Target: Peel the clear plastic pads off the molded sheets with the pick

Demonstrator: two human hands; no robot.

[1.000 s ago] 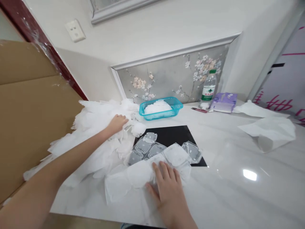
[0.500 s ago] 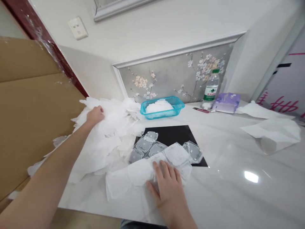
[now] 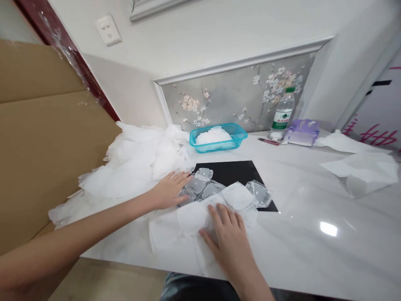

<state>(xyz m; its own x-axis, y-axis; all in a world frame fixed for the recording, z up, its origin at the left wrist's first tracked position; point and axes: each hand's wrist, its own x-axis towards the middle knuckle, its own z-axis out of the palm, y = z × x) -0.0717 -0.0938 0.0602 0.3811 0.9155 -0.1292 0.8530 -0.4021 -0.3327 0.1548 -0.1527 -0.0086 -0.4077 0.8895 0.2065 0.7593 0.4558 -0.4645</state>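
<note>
My right hand lies with fingers apart on a strip of joined white, thin, rounded-square pieces on the table. Close to its left, my left hand is stretched out flat, fingertips over the left edge of a black sheet. Beneath and beyond the strip, several translucent pieces with small white dots rest on this sheet. Another such piece shows at the strip's right end. Past my left hand spreads a big heap of thin white sheet pieces.
A blue basket holding white pieces stands by the wall. To its right are small red-handled snips, a water bottle and a purple tissue pack. Crumpled white sheets lie far right. A cardboard box borders the left side.
My left hand has come off the heap, moving right and nearer, and its closed fingers have opened out over the black sheet's edge. My right hand stays on the strip.
</note>
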